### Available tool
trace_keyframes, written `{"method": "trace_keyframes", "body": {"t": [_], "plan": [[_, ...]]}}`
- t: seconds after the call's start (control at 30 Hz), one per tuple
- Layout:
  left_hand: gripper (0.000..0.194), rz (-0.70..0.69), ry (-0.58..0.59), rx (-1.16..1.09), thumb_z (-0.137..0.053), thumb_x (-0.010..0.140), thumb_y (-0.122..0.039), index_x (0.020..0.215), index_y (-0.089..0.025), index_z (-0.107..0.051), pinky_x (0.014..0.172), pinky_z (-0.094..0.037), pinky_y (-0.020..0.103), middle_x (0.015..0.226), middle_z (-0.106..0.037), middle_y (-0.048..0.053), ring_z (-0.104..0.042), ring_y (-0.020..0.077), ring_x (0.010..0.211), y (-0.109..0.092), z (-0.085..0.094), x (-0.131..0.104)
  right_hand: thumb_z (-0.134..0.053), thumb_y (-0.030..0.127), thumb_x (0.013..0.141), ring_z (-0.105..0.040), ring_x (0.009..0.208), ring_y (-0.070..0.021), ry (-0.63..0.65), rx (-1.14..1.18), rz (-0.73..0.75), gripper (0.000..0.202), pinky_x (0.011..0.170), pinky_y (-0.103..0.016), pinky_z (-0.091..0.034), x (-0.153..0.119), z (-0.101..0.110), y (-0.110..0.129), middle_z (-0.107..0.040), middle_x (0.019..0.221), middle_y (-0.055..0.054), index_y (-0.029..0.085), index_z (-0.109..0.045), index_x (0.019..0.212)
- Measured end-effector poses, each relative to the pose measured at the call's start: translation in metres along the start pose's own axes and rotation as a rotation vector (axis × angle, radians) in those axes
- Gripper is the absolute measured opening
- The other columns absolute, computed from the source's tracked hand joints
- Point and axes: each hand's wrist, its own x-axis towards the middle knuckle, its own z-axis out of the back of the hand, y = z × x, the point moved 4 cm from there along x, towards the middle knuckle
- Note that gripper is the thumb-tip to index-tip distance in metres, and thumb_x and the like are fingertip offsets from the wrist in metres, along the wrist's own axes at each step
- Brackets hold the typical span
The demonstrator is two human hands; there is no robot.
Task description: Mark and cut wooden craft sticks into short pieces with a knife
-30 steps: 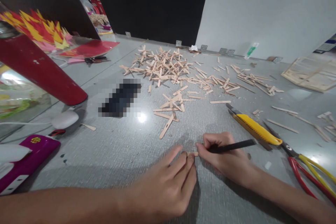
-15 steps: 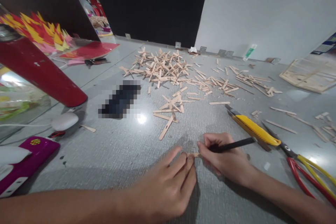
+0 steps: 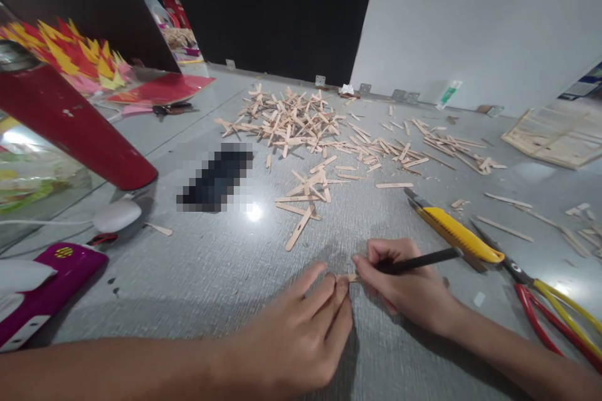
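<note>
A small wooden stick [image 3: 352, 277] lies on the grey table between my hands, partly covered by fingers. The fingertips of my left hand [image 3: 308, 326] press its left part down against the surface. In my right hand [image 3: 404, 282] is a black pen [image 3: 430, 259], pinched and slanting up to the right, its tip hidden by the fingers at the stick's right end. Beyond the hands sits a small group of wooden sticks [image 3: 301, 227], and behind it a large pile of sticks [image 3: 291, 119].
At right lie a yellow cutter [image 3: 463, 233] and scissors with red and yellow handles [image 3: 536, 301]. On the left are a red cylinder [image 3: 89, 131], a white mouse [image 3: 117, 215], a purple device [image 3: 70, 276] and a blurred dark object [image 3: 216, 178]. Panels stand behind.
</note>
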Motion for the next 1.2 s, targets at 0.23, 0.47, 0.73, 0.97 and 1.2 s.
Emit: {"method": "trace_keyframes", "body": {"t": [0.23, 0.47, 0.73, 0.97, 1.2], "plan": [[0.029, -0.001, 0.004, 0.003, -0.050, 0.104, -0.009, 0.113, 0.001, -0.077, 0.101, -0.056, 0.050, 0.114, -0.081, 0.021, -0.076, 0.0304, 0.099, 0.000, -0.001, 0.000, -0.069, 0.039, 0.092, -0.029, 0.046, -0.0082, -0.044, -0.090, 0.101, 0.047, 0.042, -0.024, -0.019, 0.002, 0.000, 0.008, -0.037, 0.048, 0.007, 0.024, -0.042, 0.056], [0.031, 0.002, -0.001, 0.001, -0.048, 0.103, -0.006, 0.113, 0.002, -0.077, 0.098, -0.060, 0.052, 0.113, -0.081, 0.022, -0.077, 0.0325, 0.100, -0.001, -0.002, -0.001, -0.066, 0.037, 0.093, -0.024, 0.054, -0.0102, -0.041, -0.144, 0.158, 0.048, 0.046, -0.027, -0.018, 0.001, 0.001, 0.010, -0.029, 0.054, 0.008, 0.024, -0.036, 0.058], [0.034, -0.020, -0.004, 0.019, -0.044, 0.105, -0.005, 0.112, 0.001, -0.078, 0.097, -0.061, 0.048, 0.112, -0.082, 0.020, -0.078, 0.0300, 0.097, 0.000, 0.001, 0.001, -0.064, 0.030, 0.092, -0.025, 0.048, -0.0080, -0.040, -0.158, 0.138, 0.046, 0.043, -0.025, -0.016, 0.002, 0.002, 0.008, -0.027, 0.051, 0.009, 0.025, -0.032, 0.059], [0.031, -0.017, 0.010, -0.001, -0.048, 0.104, -0.006, 0.112, 0.001, -0.077, 0.096, -0.061, 0.050, 0.114, -0.081, 0.022, -0.078, 0.0313, 0.098, 0.001, 0.001, 0.001, -0.057, 0.033, 0.098, -0.040, 0.030, -0.0063, -0.019, -0.048, 0.023, 0.043, 0.031, -0.018, -0.026, 0.000, 0.004, -0.001, -0.049, 0.044, 0.007, 0.025, -0.040, 0.060], [0.030, -0.004, 0.003, -0.023, -0.049, 0.105, -0.007, 0.113, 0.001, -0.077, 0.097, -0.062, 0.051, 0.114, -0.081, 0.022, -0.077, 0.0316, 0.100, 0.001, -0.001, -0.002, -0.062, 0.032, 0.097, -0.042, 0.029, -0.0048, -0.001, -0.001, -0.005, 0.043, 0.030, -0.013, -0.029, -0.002, 0.005, -0.003, -0.048, 0.042, 0.008, 0.024, -0.042, 0.059]]}}
